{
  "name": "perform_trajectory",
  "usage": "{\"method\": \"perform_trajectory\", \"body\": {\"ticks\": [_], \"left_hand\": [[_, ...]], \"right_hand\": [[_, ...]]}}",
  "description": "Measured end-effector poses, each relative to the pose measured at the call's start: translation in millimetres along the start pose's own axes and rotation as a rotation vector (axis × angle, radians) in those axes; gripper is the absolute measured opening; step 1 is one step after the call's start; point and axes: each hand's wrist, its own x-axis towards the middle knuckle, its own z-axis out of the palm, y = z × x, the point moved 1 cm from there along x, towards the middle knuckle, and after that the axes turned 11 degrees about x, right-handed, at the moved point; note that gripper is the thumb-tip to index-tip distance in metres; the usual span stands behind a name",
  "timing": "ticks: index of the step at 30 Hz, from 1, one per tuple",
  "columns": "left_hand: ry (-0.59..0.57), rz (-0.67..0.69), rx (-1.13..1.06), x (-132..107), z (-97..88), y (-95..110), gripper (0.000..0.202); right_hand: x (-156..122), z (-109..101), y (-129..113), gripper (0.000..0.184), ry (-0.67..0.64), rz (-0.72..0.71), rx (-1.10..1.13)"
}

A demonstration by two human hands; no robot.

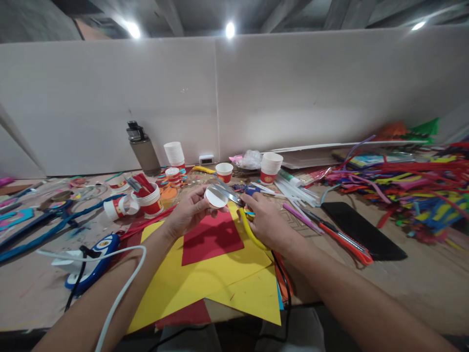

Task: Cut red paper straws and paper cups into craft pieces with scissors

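Observation:
Between thumb and fingers, my left hand (192, 209) grips a round white paper cup base (216, 197). My right hand (262, 215) is wrapped round the yellow handles of a pair of scissors (252, 234). Their metal blades point left and lie at the upper right edge of the white disc; whether they touch it I cannot tell. Below both hands, a red paper square (210, 239) rests on large yellow paper sheets (183, 283).
Stacked paper cups (270, 168) and a single cup (224, 172) stand behind the hands. A red utility knife (344, 239) and a black phone (362, 230) lie at right, near piled pipe cleaners (417, 186). At left are a blue power strip (95, 264), a white cable and a bottle (142, 149).

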Motion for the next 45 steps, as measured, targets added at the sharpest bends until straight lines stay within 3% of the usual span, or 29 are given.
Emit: {"method": "perform_trajectory", "body": {"ticks": [10,16,22,30,35,40,45], "left_hand": [[0.035,-0.058,-0.049,-1.5,-7.7,0.2,0.032],[-0.002,-0.059,-0.045,-1.8,-5.9,-1.5,0.03],[-0.047,-0.092,-0.023,-1.9,-6.1,-1.8,0.038],[-0.084,-0.085,-0.043,-2.4,-10.9,-1.1,0.042],[-0.059,-0.082,-0.117,-1.8,-10.1,0.1,0.035],[0.055,-0.025,-0.182,-0.1,-4.0,0.7,0.027],[0.021,-0.054,-0.165,-0.5,0.3,-2.1,0.021]], "right_hand": [[-1.7,-0.7,-0.6,0.045,-0.006,0.018,-0.105],[-0.7,-0.3,0.6,0.044,0.008,-0.004,-0.083],[-0.7,-1.1,0.9,0.049,-0.019,-0.028,-0.025],[-2.8,-4.4,-3.3,0.049,-0.038,-0.001,-0.113],[-3.3,-3.5,-3.5,0.049,-0.045,0.029,-0.175],[-2.8,-2.1,-1.9,0.044,-0.044,0.026,-0.162],[-2.1,-1.2,-1.6,0.047,-0.017,0.005,-0.126]]}}
